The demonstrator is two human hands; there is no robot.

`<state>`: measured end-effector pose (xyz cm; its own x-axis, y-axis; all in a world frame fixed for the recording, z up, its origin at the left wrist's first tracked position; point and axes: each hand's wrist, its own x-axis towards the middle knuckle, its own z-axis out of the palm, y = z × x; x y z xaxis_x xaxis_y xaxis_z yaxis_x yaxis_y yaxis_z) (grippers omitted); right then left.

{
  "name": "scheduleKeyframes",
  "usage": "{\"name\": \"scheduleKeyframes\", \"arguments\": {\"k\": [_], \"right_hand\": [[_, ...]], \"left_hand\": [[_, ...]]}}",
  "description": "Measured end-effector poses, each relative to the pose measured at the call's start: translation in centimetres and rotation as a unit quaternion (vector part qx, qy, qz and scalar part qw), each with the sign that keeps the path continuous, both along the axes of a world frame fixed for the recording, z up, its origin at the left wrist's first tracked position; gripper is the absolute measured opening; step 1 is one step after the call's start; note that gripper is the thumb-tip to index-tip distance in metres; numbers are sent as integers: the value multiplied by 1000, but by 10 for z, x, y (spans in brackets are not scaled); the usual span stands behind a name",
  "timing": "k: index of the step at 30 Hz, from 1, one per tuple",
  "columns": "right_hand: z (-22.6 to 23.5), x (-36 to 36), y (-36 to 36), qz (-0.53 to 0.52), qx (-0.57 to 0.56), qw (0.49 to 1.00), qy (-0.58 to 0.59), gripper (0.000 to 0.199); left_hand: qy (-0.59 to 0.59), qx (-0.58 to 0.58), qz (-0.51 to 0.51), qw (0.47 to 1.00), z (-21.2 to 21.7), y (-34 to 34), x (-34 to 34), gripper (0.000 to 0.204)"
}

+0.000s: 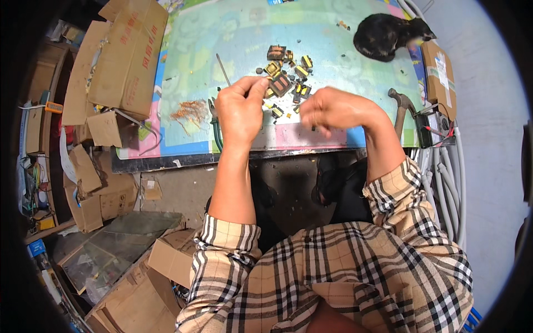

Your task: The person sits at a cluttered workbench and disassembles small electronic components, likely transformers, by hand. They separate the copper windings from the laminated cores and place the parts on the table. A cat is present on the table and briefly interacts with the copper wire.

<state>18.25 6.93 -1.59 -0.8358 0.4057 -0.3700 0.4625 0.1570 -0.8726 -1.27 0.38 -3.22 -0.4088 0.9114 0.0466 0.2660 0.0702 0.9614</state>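
My left hand [240, 106] is raised above the table's front edge, its fingertips pinched on a small dark transformer [281, 84] with copper-coloured windings. To the right, my right hand [333, 109] is curled with its fingers closed; whether it holds anything I cannot tell. Just beyond both hands lies a cluster of several small yellow-and-black transformers [294, 69] on the pale patterned table mat [239, 33]. A tangle of copper wire [191, 111] lies left of my left hand.
A black cat [386, 34] lies at the mat's far right. A thin metal rod [224, 69] and green-handled pliers [215, 130] sit near my left hand. A hammer [402, 105] rests at the right edge. Cardboard boxes [122, 55] crowd the left; grey hoses [444, 172] hang right.
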Motion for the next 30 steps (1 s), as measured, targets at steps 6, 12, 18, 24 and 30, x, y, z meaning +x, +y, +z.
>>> {"name": "scheduleKeyframes", "arguments": {"k": [6,12,18,24,30], "right_hand": [[-15,25,39,-303,49,932,193,22],[-20,5,19,-284,420,862,-29,24],[-8,-27,-3,-197,529,814,139,26],[-6,-25,4,-177,598,774,106,12],[6,-19,-9,-209,152,951,170,16]], "left_hand": [[3,-13,-62,998,0,0,-4,15],[96,8,-22,995,2,1,-2,16],[15,-17,-38,999,-1,3,5,15],[-167,-15,-122,978,9,5,8,14],[56,-9,-22,998,3,5,16,12]]}}
